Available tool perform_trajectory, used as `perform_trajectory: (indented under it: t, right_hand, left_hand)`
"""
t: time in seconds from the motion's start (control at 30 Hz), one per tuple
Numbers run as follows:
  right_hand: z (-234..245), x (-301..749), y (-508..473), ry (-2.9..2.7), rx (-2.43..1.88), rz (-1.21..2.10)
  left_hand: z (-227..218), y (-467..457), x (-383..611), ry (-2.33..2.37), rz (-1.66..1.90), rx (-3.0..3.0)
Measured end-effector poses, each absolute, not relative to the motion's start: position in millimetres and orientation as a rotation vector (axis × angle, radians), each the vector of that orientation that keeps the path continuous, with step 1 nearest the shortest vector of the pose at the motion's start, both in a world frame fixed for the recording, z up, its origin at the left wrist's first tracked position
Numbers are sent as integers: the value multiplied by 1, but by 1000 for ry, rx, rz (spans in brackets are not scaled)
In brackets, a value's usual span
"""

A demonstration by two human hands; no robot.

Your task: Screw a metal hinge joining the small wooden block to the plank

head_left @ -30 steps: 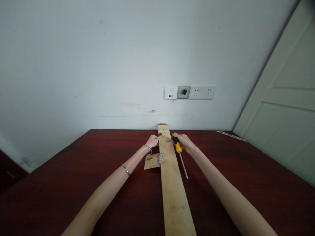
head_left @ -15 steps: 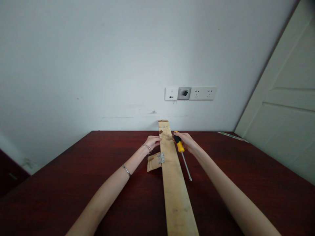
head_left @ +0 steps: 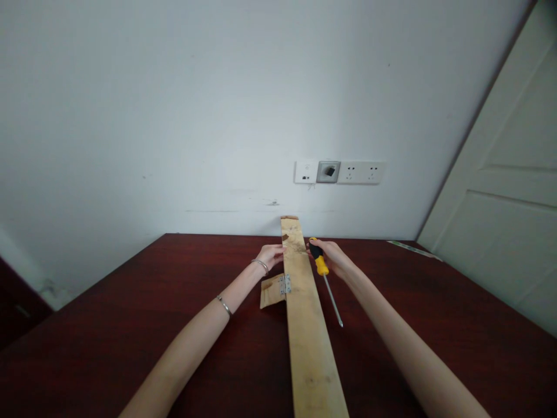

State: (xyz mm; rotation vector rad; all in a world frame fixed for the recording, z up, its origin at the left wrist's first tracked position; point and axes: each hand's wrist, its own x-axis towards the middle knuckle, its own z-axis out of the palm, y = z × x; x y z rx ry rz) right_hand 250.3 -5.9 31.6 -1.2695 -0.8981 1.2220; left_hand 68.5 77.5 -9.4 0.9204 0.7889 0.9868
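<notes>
A long pale wooden plank (head_left: 307, 331) runs away from me over the middle of the table, its far end close to the wall. My left hand (head_left: 270, 255) grips the plank's left edge, with some fingertips hidden by the wood. A metal hinge (head_left: 285, 284) joins the plank's left side to a short piece of wood (head_left: 271, 292), which sticks out to the left below that hand. In my right hand (head_left: 334, 256), closed round its handle, is a black and yellow screwdriver (head_left: 322, 266). Its shaft points back towards me, and the hand's fingertips are against the plank's right edge.
Under everything lies a dark red wooden table (head_left: 209, 342), its back edge along a white wall (head_left: 217, 116). Wall sockets (head_left: 361, 172) sit above the far end of the plank. A thin printed strip (head_left: 413, 249) lies at the back right, near a white panelled door (head_left: 500, 174).
The whole view has shifted slightly, so things sit a little lower. Both hands keep their places at the plank, and the screwdriver stays in the right hand.
</notes>
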Motion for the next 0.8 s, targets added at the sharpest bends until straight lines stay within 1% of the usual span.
perform_trajectory:
  t: [0.53, 0.67, 0.8]
  right_hand:
    - [37, 255, -6, -922, -1271, 1234]
    - [51, 259, -11, -916, -1297, 1141]
    - [80, 263, -23, -948, -1258, 1050]
  left_hand:
    - [-4, 73, 68, 760, 1013, 932]
    - [-2, 71, 68, 754, 1012, 930]
    - [-1, 71, 69, 758, 1008, 930]
